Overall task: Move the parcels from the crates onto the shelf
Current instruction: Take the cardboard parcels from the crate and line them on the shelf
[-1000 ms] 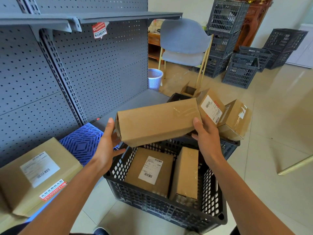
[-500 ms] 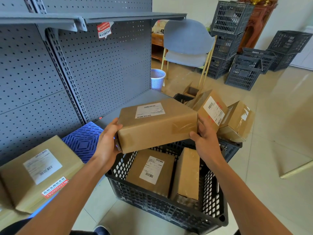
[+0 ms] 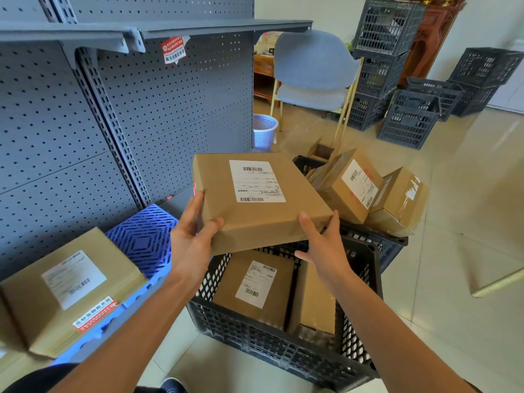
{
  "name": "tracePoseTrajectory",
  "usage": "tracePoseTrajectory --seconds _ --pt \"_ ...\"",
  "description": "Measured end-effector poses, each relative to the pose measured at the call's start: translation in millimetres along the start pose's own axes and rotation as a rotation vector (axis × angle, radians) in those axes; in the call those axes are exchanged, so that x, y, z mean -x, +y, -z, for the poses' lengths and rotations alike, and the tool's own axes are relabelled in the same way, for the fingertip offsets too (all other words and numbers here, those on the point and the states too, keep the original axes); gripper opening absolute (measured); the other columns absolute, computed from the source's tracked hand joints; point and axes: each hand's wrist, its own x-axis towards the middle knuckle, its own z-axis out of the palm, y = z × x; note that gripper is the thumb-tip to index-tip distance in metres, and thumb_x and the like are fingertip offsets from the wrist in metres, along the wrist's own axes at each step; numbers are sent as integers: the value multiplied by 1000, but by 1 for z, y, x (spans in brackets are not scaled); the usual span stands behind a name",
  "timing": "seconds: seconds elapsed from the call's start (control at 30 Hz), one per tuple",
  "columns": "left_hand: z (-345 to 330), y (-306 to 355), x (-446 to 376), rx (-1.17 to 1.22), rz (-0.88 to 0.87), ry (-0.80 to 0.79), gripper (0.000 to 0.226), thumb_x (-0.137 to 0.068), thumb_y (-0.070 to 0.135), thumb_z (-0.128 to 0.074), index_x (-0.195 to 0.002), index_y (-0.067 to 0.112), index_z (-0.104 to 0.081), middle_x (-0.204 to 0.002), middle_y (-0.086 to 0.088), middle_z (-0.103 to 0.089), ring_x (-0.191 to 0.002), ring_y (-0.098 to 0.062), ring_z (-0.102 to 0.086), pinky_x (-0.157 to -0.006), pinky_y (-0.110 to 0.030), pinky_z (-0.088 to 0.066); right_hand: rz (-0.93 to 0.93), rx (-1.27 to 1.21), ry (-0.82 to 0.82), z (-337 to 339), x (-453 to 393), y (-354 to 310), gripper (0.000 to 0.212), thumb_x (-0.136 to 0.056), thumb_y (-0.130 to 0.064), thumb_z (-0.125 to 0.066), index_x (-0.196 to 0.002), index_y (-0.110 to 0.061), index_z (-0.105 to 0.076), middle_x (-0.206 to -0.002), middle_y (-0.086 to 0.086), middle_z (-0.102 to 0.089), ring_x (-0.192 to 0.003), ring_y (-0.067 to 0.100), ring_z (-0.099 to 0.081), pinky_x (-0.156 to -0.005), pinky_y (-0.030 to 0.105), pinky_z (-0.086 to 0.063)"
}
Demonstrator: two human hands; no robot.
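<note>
A grey metal shelf [image 3: 158, 114] with a pegboard back fills the left side, standing on a pale tiled floor [image 3: 467, 211]. Its bottom deck carries a blue plastic grid mat [image 3: 141, 239], and one labelled parcel [image 3: 71, 290] already sits on the mat at the lower left. An upper shelf board [image 3: 221, 25] runs across the top, with a red and white sticker [image 3: 173, 49] just under it. Further back stand a blue-grey chair [image 3: 312, 72], a small pale waste basket [image 3: 264, 131] and a stack of empty dark crates [image 3: 397, 66] near a wooden cabinet [image 3: 431, 32].

The print on the labels is too small to read, and the far edge of the shelf's bottom deck is hidden behind the held box.

Both hands hold a flat cardboard box [image 3: 255, 197] in the air above the near crate, label side up. The left hand [image 3: 192, 239] grips its near left corner, thumb on top. The right hand [image 3: 323, 245] supports the near right corner from below with the fingers spread; it is not clear how firmly it grips.

The near black crate [image 3: 283, 350] on the floor holds a flat labelled parcel [image 3: 255, 287] and a plain one standing on edge [image 3: 314, 302] beside it. A second crate [image 3: 377, 245] behind it is piled with more boxes [image 3: 354, 185].
</note>
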Motion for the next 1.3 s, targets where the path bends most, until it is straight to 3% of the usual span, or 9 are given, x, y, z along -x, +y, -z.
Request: tracePoseTrajectory --seconds 0.1,0.2,0.3,0.47,0.63,0.77,1.03,1.13,1.3 --pt "-11 -8 11 -67 -82 0 70 -81 14 -74 -140 44 -55 -156 15 -43 -142 -4 -42 -114 -45 -42 -7 -185 79 -17 5 5 100 -95 -39 -68 -159 -46 9 -163 -16 -18 -134 17 -42 -104 61 -48" --pt "-28 -14 23 -124 -153 12 72 -88 7 -73 -146 43 -50 -160 20 -31 -144 1 -34 -109 -32 -47 -9 -283 82 -35 11 8 92 -97 -40 -65 -155 -55 4 -154 -15 -37 -121 15 -53 -97 65 -51" --pt "-42 -15 31 -175 -190 -4 72 -91 11 -72 -149 43 -44 -161 23 -26 -144 5 -32 -105 -22 -49 -11 -364 52 -45 16 11 91 -97 -38 -66 -154 -57 2 -139 -18 -56 -107 8 -61 -92 65 -54" --pt "-46 -16 29 -207 -176 -76 74 -89 29 -76 -153 39 -39 -162 22 -25 -144 7 -30 -103 -14 -45 -14 -434 56 -43 14 9 91 -96 -28 -70 -154 -57 -6 -136 -12 -61 -113 17 -65 -85 62 -58" --pt "-34 -19 20 -299 -95 -73 68 -88 50 -69 -150 37 -42 -141 30 -48 -131 16 -40 -105 -14 -39 23 -365 98 -21 4 3 96 -95 -23 -71 -156 -54 -6 -130 -17 -60 -103 11 -67 -87 64 -57" --pt "-11 -11 -4 -411 -27 62 68 -93 47 -66 -153 31 -38 -153 14 -42 -142 -4 -35 -116 -31 -30 54 -246 48 -1 -3 4 93 -93 -18 -72 -155 -57 -14 -129 -20 -61 -108 10 -66 -90 66 -54" --pt "29 -3 -41 -430 141 62 71 -89 42 -74 -152 31 -43 -149 10 -49 -137 -9 -44 -119 -40 -33 122 -12 -194 26 -3 7 90 -92 -12 -70 -151 -62 -23 -138 -24 -59 -123 14 -62 -91 65 -54" --pt "34 -5 -44 -416 213 5 67 -88 37 -77 -148 27 -49 -135 12 -57 -125 -11 -56 -108 -35 -41 134 68 -283 29 1 8 89 -93 -13 -68 -150 -63 -22 -142 -23 -56 -128 16 -59 -94 64 -52" --pt "35 -4 -37 -426 297 -164 31 -92 24 -74 -121 27 -68 -107 12 -76 -90 -5 -73 -78 -26 -55 146 143 -329 30 4 9 82 -96 -17 -64 -150 -63 -23 -139 -24 -58 -125 15 -61 -101 63 -47"
